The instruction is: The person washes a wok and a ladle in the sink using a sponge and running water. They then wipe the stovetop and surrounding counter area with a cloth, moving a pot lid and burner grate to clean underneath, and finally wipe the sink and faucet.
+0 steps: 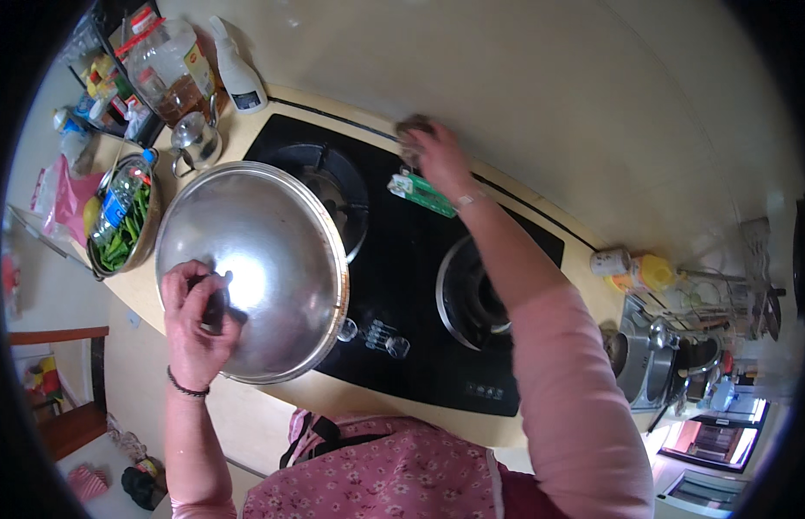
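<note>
My left hand (pixel 194 327) grips the dark knob (pixel 216 308) of a large domed metal lid (pixel 279 227). The lid covers part of the left burner (pixel 337 188) of a black glass gas cooktop (pixel 402 279). At the cooktop's back edge, my right hand (pixel 444 162) holds a brownish, blurred thing (pixel 410 144), perhaps a scourer or a cloth. Just below that hand a green and white packet (pixel 428 193) lies on the glass; it bears writing. My right forearm passes over the right burner (pixel 470 292) and hides part of it.
Left of the cooktop stand a metal pot with a spout (pixel 196 139), an oil jug (pixel 175 71), a white spray bottle (pixel 239 78) and a basin (pixel 146 243) of green peppers. To the right are a can (pixel 610 261), a yellow bottle (pixel 649 274) and hanging utensils (pixel 759 279).
</note>
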Motion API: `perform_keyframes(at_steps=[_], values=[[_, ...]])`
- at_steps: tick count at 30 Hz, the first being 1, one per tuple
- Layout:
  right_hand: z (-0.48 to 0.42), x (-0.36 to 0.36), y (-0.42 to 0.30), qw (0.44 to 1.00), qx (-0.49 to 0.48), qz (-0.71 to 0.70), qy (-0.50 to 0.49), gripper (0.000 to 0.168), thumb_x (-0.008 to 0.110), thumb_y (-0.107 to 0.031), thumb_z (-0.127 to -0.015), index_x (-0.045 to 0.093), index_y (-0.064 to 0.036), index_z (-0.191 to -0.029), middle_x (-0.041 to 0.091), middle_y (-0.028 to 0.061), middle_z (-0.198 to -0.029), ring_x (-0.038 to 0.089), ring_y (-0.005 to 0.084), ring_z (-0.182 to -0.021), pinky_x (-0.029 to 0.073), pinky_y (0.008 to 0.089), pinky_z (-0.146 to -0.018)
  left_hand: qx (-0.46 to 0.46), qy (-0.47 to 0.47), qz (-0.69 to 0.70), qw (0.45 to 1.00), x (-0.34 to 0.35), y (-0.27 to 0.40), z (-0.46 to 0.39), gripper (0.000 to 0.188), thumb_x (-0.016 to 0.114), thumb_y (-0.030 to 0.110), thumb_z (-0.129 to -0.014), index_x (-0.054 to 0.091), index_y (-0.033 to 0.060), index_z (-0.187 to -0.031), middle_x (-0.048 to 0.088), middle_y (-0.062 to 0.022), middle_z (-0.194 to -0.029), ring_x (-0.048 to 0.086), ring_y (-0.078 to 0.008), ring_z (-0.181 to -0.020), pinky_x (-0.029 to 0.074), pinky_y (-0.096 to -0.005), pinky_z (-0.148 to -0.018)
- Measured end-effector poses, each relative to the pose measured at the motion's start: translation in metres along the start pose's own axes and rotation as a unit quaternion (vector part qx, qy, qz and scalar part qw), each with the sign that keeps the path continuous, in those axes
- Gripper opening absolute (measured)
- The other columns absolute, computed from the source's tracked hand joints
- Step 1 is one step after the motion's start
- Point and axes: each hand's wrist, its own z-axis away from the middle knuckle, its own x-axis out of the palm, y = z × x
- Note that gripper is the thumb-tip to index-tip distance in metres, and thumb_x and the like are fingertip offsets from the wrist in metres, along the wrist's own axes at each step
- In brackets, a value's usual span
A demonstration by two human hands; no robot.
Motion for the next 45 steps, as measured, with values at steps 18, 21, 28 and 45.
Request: perform_keyframes(at_steps=[18,21,28,45], values=[[0.046,-0.027,0.117,0.941,-0.031,-0.121,-0.314,0.037,0.051,-0.023,-0.091,0.054,-0.017,-0.128,0.045,0.0157,-0.137,0.046,0.0324,-0.123,0.035,0.0412,-0.104,0.042,-0.076,-0.006,0.996,0.067,-0.011,-0.072,0.045,0.059,-0.003,-0.054,0.061,0.0038,-0.098,0.048,-0.0146,-0.104,0.048,-0.0319,-0.101,0.043,-0.0392,-0.088],[0.126,-0.087,0.184,0.944,0.034,-0.115,-0.308,0.035,0.051,-0.016,-0.091,0.056,-0.016,-0.125,0.046,0.0170,-0.136,0.045,0.0332,-0.124,0.035,0.0395,-0.105,0.026,-0.086,0.005,0.996,0.079,-0.018,-0.074,0.043,0.058,-0.004,-0.055,0.060,0.0029,-0.097,0.048,-0.0148,-0.104,0.049,-0.0317,-0.101,0.044,-0.0378,-0.088],[0.225,-0.162,0.224,0.958,0.232,0.010,-0.168,0.028,0.055,-0.005,-0.080,0.062,-0.005,-0.107,0.059,0.0201,-0.115,0.056,0.0370,-0.106,0.046,0.0388,-0.090,0.052,-0.091,-0.023,0.994,0.089,-0.024,-0.075,0.046,0.059,-0.006,-0.056,0.059,0.0025,-0.101,0.049,-0.0149,-0.109,0.049,-0.0316,-0.104,0.045,-0.0379,-0.090],[0.043,-0.003,0.031,0.889,0.022,-0.164,-0.427,0.019,0.067,-0.023,-0.067,0.059,-0.007,-0.065,0.057,0.0084,-0.057,0.056,0.0228,-0.051,0.040,0.0405,-0.043,0.024,-0.103,-0.113,0.988,0.077,-0.023,-0.032,0.064,0.070,0.001,-0.067,0.048,0.0073,-0.127,0.041,-0.0182,-0.134,0.038,-0.0384,-0.126,0.034,-0.0455,-0.105]])
